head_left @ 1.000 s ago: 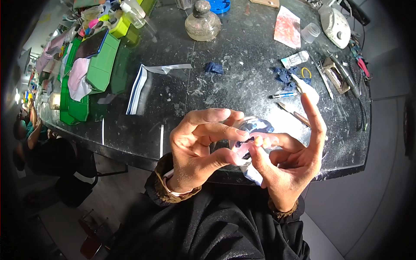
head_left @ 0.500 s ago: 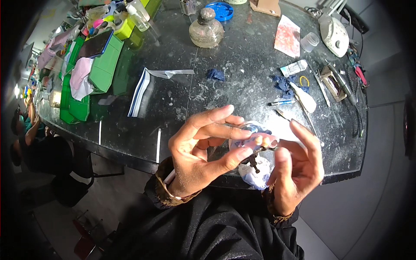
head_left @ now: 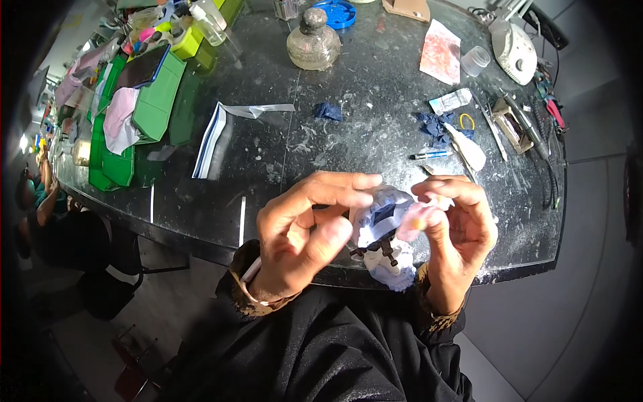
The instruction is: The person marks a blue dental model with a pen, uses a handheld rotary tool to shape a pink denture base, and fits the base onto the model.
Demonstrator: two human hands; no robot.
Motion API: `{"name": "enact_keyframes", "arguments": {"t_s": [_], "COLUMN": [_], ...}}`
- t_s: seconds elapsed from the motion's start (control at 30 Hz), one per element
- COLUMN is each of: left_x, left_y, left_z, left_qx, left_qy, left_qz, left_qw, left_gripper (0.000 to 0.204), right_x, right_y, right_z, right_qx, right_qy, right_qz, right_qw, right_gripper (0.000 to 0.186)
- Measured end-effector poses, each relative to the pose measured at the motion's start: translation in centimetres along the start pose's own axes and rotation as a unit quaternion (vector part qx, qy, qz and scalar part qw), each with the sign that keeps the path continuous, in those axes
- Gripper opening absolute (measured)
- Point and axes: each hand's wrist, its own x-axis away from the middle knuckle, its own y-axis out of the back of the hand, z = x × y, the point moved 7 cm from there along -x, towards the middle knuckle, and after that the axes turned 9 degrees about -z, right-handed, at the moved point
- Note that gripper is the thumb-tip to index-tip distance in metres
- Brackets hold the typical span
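A pink denture base with yellowish teeth (head_left: 416,222) is pinched between the thumb and fingers of my right hand (head_left: 462,224). Left of it, a blue-and-white plaster dental cast (head_left: 375,216) is mounted on a small dark metal articulator (head_left: 385,252). Below the hinge shows a second lump of white and blue plaster (head_left: 392,269). My left hand (head_left: 301,224) is beside the upper cast, thumb and fingers spread. Its fingertips lie at the cast's edge; whether they touch it I cannot tell.
To the right lie a blue pen (head_left: 432,155), dark blue wax scraps (head_left: 437,127), a white tube (head_left: 450,100) and a corded handpiece (head_left: 526,124). A glass spirit burner (head_left: 313,43) stands at the back. Left are a folded paper strip (head_left: 213,141) and green trays (head_left: 157,100).
The pink denture base has moved from my left hand, over the cast, into my right hand. My left thumb and fingers have parted, and the upper cast now shows more.
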Motion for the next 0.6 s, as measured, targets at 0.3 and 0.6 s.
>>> {"name": "enact_keyframes", "arguments": {"t_s": [0.3, 0.6], "left_x": [0.7, 1.2], "left_y": [-2.2, -2.5], "left_z": [-1.8, -2.2], "left_qx": [-0.288, -0.360], "left_qy": [-0.125, -0.139], "left_qz": [-0.106, -0.158], "left_qw": [0.944, 0.909], "left_gripper": [0.045, 0.026], "right_x": [1.9, 2.4], "right_y": [1.7, 2.0], "right_z": [-1.8, -1.5], "right_qx": [-0.173, -0.154], "right_qy": [-0.064, -0.041], "right_qz": [-0.056, -0.054], "right_qw": [0.981, 0.986], "right_gripper": [0.025, 0.025]}}
